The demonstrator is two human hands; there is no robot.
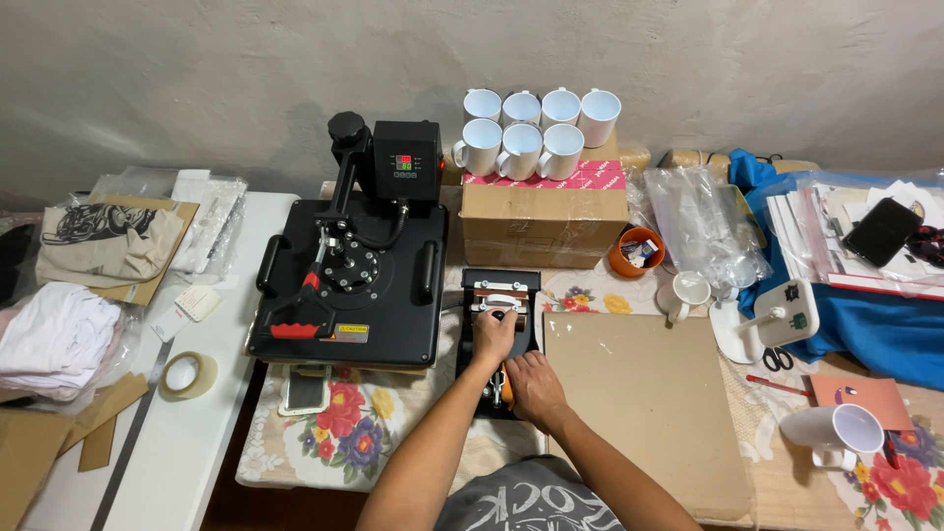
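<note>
The right hand (533,385) grips the orange-handled lever (505,386) at the near end of the small black mug press (501,339). Just beyond, the left hand (492,332) closes over what seems a white mug (500,304) seated in it. Farther back, white mugs (536,133) stand on a cardboard box (544,211).

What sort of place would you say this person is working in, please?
Probably a small home print workshop: a black heat press, blank white mugs stacked on a cardboard box, and both hands on a small mug press.
</note>
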